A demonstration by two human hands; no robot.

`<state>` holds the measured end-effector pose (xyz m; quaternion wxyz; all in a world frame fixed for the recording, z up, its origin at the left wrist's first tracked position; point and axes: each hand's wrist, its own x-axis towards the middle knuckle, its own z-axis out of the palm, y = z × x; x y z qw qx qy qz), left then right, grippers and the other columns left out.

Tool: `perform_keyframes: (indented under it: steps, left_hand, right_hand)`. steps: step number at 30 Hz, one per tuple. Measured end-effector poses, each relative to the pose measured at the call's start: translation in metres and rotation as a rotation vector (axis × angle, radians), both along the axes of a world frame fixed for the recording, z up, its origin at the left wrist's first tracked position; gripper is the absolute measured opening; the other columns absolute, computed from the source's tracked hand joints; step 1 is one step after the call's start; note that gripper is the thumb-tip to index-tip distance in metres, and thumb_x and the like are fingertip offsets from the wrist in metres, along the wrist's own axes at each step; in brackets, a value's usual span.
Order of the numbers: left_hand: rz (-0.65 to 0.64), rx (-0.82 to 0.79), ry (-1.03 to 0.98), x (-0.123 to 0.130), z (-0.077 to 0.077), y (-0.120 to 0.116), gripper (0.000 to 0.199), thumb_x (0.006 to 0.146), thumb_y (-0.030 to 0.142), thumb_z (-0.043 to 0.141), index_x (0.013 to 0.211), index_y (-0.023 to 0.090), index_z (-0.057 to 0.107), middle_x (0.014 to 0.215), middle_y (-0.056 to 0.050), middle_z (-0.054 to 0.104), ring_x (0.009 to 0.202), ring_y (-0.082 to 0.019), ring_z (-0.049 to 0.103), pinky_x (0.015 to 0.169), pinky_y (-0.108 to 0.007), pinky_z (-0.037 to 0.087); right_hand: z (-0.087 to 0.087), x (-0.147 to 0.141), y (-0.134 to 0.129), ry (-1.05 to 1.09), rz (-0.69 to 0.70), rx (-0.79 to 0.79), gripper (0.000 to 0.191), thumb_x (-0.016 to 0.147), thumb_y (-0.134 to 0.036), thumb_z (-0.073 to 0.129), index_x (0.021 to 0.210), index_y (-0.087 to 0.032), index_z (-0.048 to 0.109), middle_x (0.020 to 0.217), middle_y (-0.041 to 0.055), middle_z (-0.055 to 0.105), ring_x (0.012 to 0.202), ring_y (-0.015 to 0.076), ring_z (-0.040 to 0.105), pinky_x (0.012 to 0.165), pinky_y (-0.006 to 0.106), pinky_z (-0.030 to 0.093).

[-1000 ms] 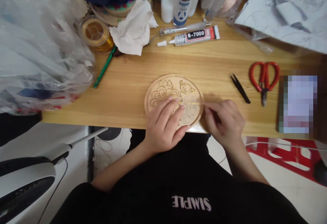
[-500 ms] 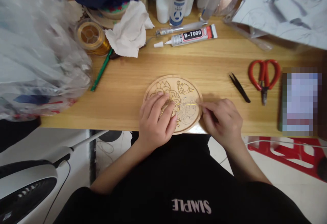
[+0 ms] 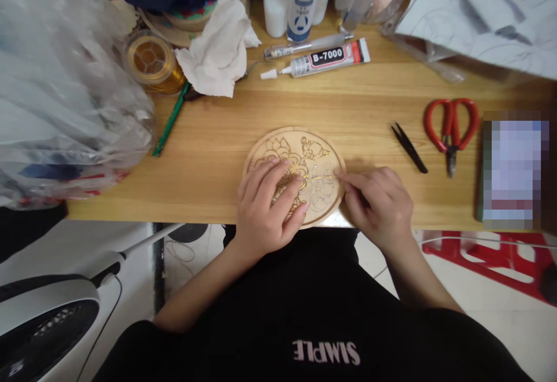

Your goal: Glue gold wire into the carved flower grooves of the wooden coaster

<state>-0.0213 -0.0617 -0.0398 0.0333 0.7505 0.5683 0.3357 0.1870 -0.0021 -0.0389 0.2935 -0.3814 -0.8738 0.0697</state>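
Note:
A round wooden plaque point(image 3: 324, 211) with a raised rim lies at the table's front edge. Gold wire outlines of flowers and a small figure cover part of it; pencil lines show on its right side. My left hand point(image 3: 267, 208) rests flat over the plaque's left part, fingers spread, hiding some of the wirework. At the right rim, my right hand point(image 3: 380, 202) is closed, thumb and index finger pinching the end of a thin gold wire point(image 3: 322, 178). That wire runs leftward across the pencil drawing. The exact grip at the fingertips is too small to make out.
Tweezers point(image 3: 409, 147), red-handled cutters point(image 3: 451, 132) and a phone point(image 3: 513, 173) lie to the right. Behind are a B-7000 glue tube point(image 3: 324, 60), bottles point(image 3: 301, 7), crumpled tissue point(image 3: 220, 51), a wire spool point(image 3: 152, 61) and a green pencil point(image 3: 172, 119). Plastic bags point(image 3: 65, 92) crowd the left.
My left thumb has shifted slightly to the right across the plaque. The right hand stays at the rim with the gold wire, almost unmoved.

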Motion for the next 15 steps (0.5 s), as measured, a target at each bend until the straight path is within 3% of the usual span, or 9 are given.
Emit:
perform_keyframes:
  steps: [15]
  left_hand:
    - [-0.034, -0.055, 0.056, -0.0016, 0.0030, -0.0008, 0.041, 0.084, 0.038, 0.061, 0.116, 0.014, 0.065, 0.128, -0.018, 0.061, 0.123, -0.034, 0.053, 0.104, -0.053, 0.043]
  right_hand:
    - [0.0014, -0.0012, 0.0001, -0.047, 0.001, 0.051, 0.020, 0.087, -0.012, 0.060, 0.106, -0.018, 0.062, 0.067, 0.0016, 0.059, 0.065, 0.0173, 0.051, 0.060, 0.030, 0.042]
